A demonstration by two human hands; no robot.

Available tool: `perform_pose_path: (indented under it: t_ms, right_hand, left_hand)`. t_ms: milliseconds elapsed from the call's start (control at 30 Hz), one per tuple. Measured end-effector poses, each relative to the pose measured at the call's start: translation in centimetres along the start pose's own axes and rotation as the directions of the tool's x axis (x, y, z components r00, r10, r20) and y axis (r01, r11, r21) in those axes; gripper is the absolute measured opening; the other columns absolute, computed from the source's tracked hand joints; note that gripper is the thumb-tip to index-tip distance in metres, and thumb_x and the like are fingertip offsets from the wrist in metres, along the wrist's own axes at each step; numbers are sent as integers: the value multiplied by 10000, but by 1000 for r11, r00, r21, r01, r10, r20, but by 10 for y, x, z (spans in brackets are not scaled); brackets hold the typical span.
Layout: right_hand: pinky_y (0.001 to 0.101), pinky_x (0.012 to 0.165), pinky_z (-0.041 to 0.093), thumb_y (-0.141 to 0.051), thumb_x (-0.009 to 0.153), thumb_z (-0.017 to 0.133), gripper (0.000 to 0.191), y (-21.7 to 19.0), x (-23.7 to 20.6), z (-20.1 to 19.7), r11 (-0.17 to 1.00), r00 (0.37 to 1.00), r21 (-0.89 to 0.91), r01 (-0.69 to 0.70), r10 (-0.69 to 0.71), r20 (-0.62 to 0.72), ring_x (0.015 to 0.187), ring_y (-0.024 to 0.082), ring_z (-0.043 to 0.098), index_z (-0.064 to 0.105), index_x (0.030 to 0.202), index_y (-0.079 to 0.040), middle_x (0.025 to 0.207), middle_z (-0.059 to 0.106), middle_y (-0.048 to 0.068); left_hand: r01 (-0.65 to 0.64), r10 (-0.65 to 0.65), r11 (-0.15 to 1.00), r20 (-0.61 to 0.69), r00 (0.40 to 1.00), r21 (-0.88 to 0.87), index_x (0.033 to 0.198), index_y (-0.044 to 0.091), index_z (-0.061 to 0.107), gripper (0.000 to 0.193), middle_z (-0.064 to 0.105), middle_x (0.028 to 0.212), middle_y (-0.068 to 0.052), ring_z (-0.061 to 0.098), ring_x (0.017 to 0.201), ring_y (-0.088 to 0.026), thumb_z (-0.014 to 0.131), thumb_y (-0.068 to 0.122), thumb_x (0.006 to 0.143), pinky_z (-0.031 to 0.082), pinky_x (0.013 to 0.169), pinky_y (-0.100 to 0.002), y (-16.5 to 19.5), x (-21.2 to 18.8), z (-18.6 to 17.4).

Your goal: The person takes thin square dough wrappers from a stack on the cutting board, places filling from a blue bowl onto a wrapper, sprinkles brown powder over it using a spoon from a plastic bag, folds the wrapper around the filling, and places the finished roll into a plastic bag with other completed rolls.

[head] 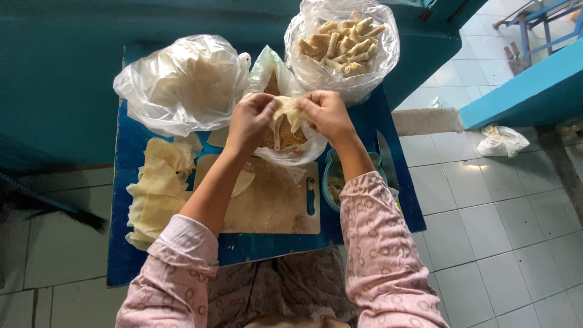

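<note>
My left hand (251,120) and my right hand (326,113) together pinch a thin pale dough wrapper (287,110), held above an open plastic bag of brown crumbs (285,137). Crumbs spill from the wrapper down into the bag. Under my forearms lies a pale cutting board (273,203) with another round wrapper (243,182) on it. Both sleeves are pink and patterned.
A blue table top (130,240) carries a stack of cut wrappers (156,189) at left, a crumpled plastic bag (182,82) behind it, a bag-lined bowl of rolled pieces (343,41) at the back, a small teal bowl (333,176) and a knife (386,159) at right. White tiled floor surrounds it.
</note>
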State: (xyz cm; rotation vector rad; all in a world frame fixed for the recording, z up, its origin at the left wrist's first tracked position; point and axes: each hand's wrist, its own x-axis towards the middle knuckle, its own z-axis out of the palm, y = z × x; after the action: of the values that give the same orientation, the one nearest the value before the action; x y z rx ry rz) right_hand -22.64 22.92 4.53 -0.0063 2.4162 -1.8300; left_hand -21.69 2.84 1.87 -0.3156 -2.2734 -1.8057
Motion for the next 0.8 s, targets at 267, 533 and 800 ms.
perform_pose_path:
  t_ms: [267,533,800]
  right_hand:
    - [206,703,599,60,862,718,251,7,0,4,969,963,32,245,-239,-124,764,69,690,742,1107,17,936,753,65]
    - [269,640,621,16,913,677,213,-35,-22,21,972,979,132,195,-186,-81,704,138,757,704,1124,1,889,764,100]
    - [382,680,560,-121,840,783,194,-45,-5,1,516,917,-813,271,-395,55,766,264,728,759,1026,-73,851,772,137]
  left_hand:
    - [177,-200,933,-40,979,-314,1094,-35,672,265,735,966,-93,683,829,-128,591,208,1027,565,716,-257,-6,2,4]
    - [438,-435,507,219,873,-742,1123,42,612,215,699,989,-50,683,845,-142,612,197,974,607,730,-311,-6,-11,23]
    - [-15,-7,997,-270,963,-80,1149,15,693,224,757,1007,-60,729,914,-141,576,162,1027,548,807,-250,4,-5,-1]
